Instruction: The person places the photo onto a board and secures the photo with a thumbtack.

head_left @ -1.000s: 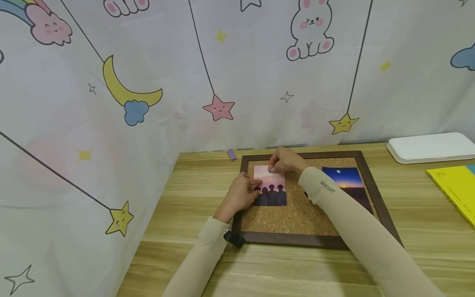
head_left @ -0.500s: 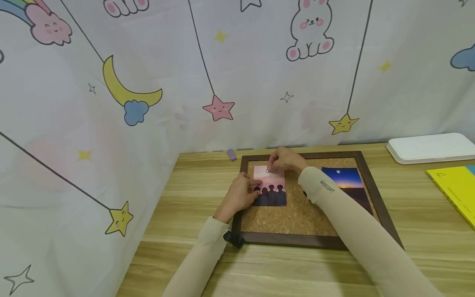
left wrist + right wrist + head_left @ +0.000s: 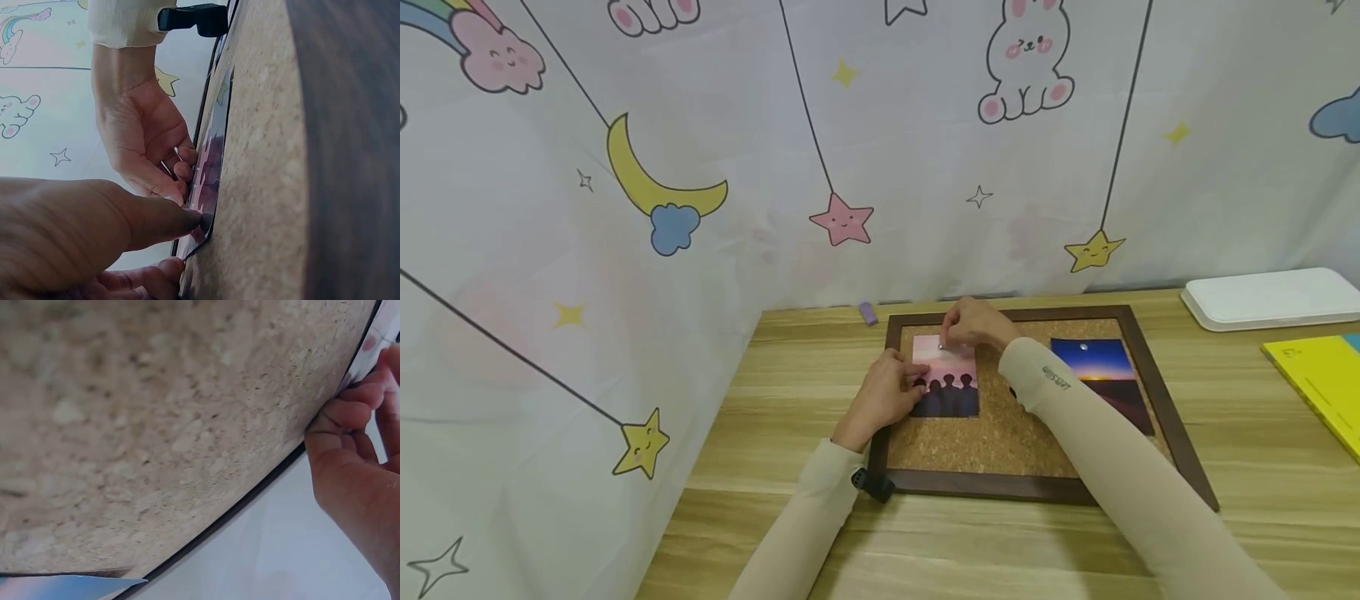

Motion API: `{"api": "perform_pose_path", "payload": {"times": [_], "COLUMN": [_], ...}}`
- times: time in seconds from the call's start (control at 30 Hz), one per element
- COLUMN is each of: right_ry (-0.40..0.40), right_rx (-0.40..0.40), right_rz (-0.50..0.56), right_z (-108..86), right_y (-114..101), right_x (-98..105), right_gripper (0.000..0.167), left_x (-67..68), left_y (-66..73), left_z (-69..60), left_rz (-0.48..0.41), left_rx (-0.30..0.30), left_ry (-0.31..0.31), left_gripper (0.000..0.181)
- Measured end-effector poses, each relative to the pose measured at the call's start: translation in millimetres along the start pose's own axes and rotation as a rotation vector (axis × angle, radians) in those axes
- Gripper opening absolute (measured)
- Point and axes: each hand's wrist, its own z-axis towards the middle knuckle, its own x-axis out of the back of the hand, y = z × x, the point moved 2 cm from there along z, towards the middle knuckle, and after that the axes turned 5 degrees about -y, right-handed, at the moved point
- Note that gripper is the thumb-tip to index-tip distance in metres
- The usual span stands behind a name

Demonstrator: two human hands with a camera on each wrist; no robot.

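Note:
A pink photo [image 3: 951, 360] with dark silhouettes lies on the left half of a framed cork board [image 3: 970, 446]. My left hand [image 3: 883, 392] rests at its left edge, thumb and forefinger pressing on the print; in the left wrist view the left thumb [image 3: 169, 222] lies on its glossy surface. At the photo's top, my right hand [image 3: 977, 323] pinches a small shiny pushpin [image 3: 941, 346]. In the right wrist view the right hand's fingers [image 3: 350, 415] are curled against the board, and the pin is hidden. A blue sunset photo [image 3: 1101, 371] with a pin at its top lies on the board's right side.
Behind the board's left corner lies a small purple object [image 3: 868, 313] on the wooden table [image 3: 775, 400]. A white flat case [image 3: 1273, 298] and a yellow booklet [image 3: 1318, 383] are at the right. A patterned curtain [image 3: 925, 150] hangs along the back and left.
My right fingertips have shifted slightly left at the photo's top, and the pin's head shows more beside them. The left hand and both photos stay in place.

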Motion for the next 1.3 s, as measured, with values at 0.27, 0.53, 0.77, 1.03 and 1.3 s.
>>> {"api": "perform_pose_path", "payload": {"times": [0.27,0.53,0.77,1.03,1.3], "right_ry": [-0.003,-0.008,-0.009,0.008,0.005], "right_rx": [-0.043,-0.046,-0.055,-0.064,-0.057], "right_rz": [-0.052,-0.061,-0.057,-0.075,-0.123], "right_z": [0.1,0.5,2.1,1.6,5.7], "right_y": [-2.9,-2.7,-1.1,-5.5,-6.7], "right_x": [1.2,2.1,3.6,5.4,2.3], "right_gripper": [0.016,0.019,0.019,0.021,0.023], "left_x": [-1.2,-2.0,-2.2,-1.3,-1.3], "left_y": [-0.3,-0.9,-0.5,0.2,-0.4], "left_z": [0.0,-0.2,1.0,2.1,-0.3], "left_rz": [0.008,0.010,0.017,0.026,0.030], "left_rx": [-0.001,-0.006,-0.016,-0.002,-0.019], "left_ry": [-0.001,0.003,0.005,0.001,0.012], "left_gripper": [0.036,0.036,0.035,0.035,0.034]}}
